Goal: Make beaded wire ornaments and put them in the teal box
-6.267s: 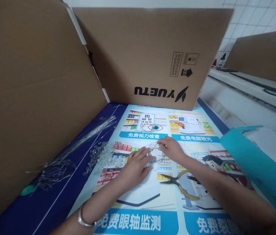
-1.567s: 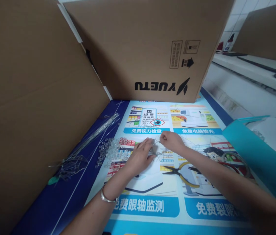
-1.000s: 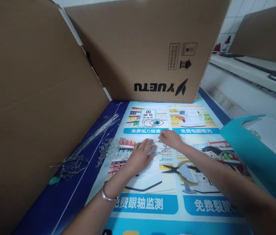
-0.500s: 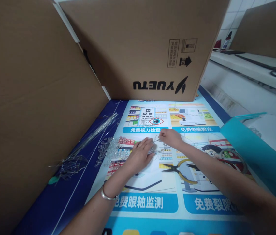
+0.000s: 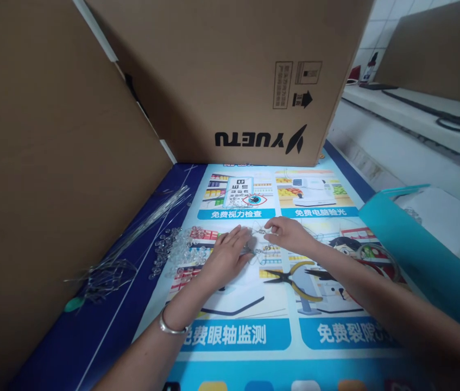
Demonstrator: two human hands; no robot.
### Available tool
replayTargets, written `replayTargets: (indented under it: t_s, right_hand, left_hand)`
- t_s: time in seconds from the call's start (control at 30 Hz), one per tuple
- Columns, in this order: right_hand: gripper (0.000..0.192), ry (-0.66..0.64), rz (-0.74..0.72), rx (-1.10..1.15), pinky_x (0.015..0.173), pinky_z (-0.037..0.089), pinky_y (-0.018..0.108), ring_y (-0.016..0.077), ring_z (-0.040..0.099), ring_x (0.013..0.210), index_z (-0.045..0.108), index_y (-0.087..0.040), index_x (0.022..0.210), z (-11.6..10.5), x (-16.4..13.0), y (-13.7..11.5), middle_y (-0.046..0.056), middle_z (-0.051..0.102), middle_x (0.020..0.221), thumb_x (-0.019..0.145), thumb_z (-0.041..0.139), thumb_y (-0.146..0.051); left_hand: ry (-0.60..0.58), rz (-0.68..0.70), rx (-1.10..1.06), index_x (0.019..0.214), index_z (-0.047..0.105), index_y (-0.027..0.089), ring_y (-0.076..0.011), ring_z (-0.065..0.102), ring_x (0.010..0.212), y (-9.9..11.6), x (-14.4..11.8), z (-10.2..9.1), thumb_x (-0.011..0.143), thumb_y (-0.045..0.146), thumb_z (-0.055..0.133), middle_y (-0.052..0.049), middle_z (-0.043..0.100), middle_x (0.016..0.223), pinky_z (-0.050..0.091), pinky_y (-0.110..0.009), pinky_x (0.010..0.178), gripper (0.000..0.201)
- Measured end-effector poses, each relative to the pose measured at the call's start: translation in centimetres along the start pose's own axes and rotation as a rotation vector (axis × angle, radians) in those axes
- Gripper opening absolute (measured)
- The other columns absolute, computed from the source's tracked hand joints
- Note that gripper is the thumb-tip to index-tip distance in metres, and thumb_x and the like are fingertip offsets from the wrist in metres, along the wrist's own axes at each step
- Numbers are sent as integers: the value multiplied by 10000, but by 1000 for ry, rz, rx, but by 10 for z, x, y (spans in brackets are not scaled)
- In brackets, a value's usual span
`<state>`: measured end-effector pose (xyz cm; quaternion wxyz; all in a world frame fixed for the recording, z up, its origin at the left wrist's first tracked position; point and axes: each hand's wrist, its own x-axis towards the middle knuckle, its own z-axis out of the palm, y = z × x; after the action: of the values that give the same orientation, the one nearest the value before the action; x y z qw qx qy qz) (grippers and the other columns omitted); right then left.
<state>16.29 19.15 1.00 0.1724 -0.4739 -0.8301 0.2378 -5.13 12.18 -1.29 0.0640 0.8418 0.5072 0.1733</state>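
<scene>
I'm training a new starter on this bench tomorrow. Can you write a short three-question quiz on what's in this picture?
1. True or false: the pliers are in the right hand.
2. Which lies nearest the left hand? A the clear beads; B the teal folder; C the cardboard box.
3. What do both hands touch on the poster?

Key
1. False: the pliers lie on the poster, near the right forearm, untouched.
2. A: the beads lie just left of that hand.
3. A small wire piece. The left hand presses flat on it while the right hand pinches one end in a fingertip grip.
</scene>
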Motion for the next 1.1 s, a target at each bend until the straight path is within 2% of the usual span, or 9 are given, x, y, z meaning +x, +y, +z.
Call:
replayTargets:
  t_s: [0.2,0.5,0.8,0.93,1.1]
  right_hand:
    - [372,-11,-55,-18,705,404,273,166,540,805,569,-230,1041,-6,-21,-2,40,582,891,724,585,-424]
    - [442,-14,-95,-161,816,378,326,222,509,945,557,-215,1110,0,-26,6,81,564,974,744,560,-462]
    - [429,44,-115,-149,825,374,335,214,506,934,565,-203,1104,7,-28,10,79,564,959,752,556,-446]
    - [414,70,-114,-129,820,378,333,213,505,935,563,-205,1102,9,-29,10,75,573,961,757,552,-432]
    - [377,105,-102,-117,818,380,335,211,508,924,572,-214,1077,10,-29,11,69,575,961,762,547,-419]
  left_hand:
    - [3,9,24,1324,319,228,-256,229,1301,0,0,1,858,348,438,-78,388,1368,232,-463,1009,496]
    - [-21,-21,59,1343,297,236,-270,226,1301,4,-1,-3,860,365,428,-65,394,1367,223,-470,1007,517]
    - [-17,-8,-43,1334,307,244,-242,227,1304,4,-2,-6,864,355,430,-59,360,1388,231,-455,1014,498]
    - [31,-4,-129,1325,320,258,-220,232,1307,3,-1,-8,875,335,415,-52,369,1383,247,-436,1019,466]
    - [160,-40,-174,1256,416,263,-219,288,1282,-3,0,-6,875,280,411,-49,424,1343,264,-451,1014,381]
